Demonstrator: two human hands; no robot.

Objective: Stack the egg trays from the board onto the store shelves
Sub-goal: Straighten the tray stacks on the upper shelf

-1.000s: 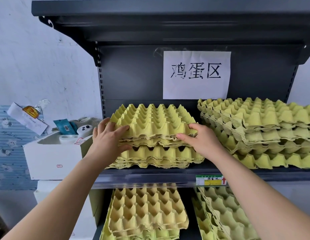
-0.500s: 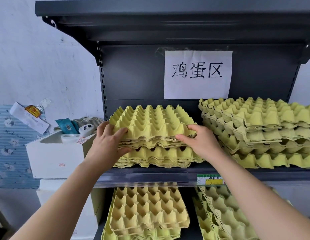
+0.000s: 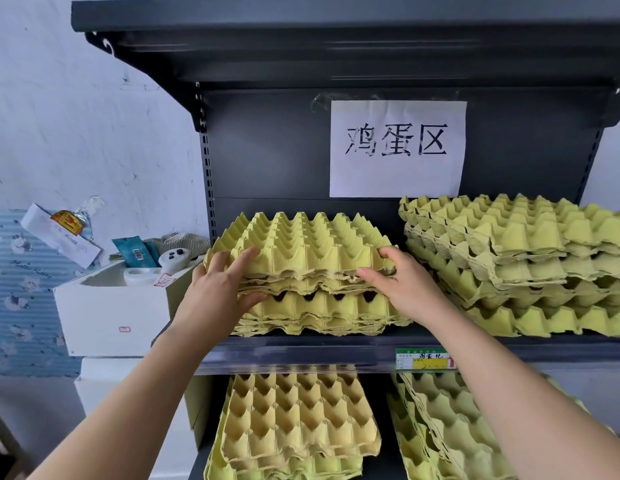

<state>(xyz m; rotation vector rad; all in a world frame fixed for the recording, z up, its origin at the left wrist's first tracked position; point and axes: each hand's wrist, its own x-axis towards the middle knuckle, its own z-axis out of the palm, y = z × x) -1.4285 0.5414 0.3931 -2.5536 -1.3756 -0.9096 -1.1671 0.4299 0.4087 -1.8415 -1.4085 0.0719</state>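
Down low, nearest the camera, the bottom shelf has two piles of yellow egg trays, one on the left (image 3: 298, 427) sitting cups-up and one on the right (image 3: 450, 431) leaning a bit. Above that there's the middle shelf (image 3: 336, 351) with a price tag (image 3: 424, 359) clipped on its front edge. Both hands are on the top trays (image 3: 301, 247) of the left stack there: left hand (image 3: 220, 289) clamps the front left corner, thumb under, fingers on top, and right hand (image 3: 400, 284) grips the front right corner the same way. A taller stack (image 3: 520, 265) sits just beside it on the right. Behind is a paper sign (image 3: 398, 148), and off to the left a white box (image 3: 114, 306) of odds and ends.
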